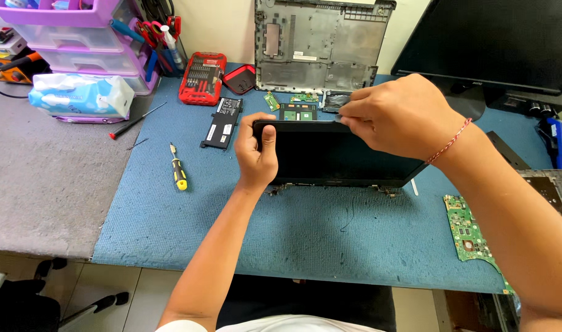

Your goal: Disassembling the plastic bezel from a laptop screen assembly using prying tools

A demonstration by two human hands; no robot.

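Observation:
A black laptop screen panel (336, 154) lies on the blue mat (188, 221), tilted up at its far edge, with its hinges toward me. My left hand (256, 154) grips the panel's left end, thumb on the dark face. My right hand (394, 114) pinches the panel's top edge near the middle, fingers closed on the bezel. Just beyond the panel lie small green circuit boards (296, 110) and a black battery (222, 123).
A grey laptop bottom case (321, 43) leans against the wall. A red screwdriver bit set (202, 77), a yellow-handled screwdriver (179, 169), a red-handled screwdriver (133, 123), a tissue pack (81, 95), purple drawers (78, 37), a monitor (496, 43) and a green motherboard (471, 230) surround the mat.

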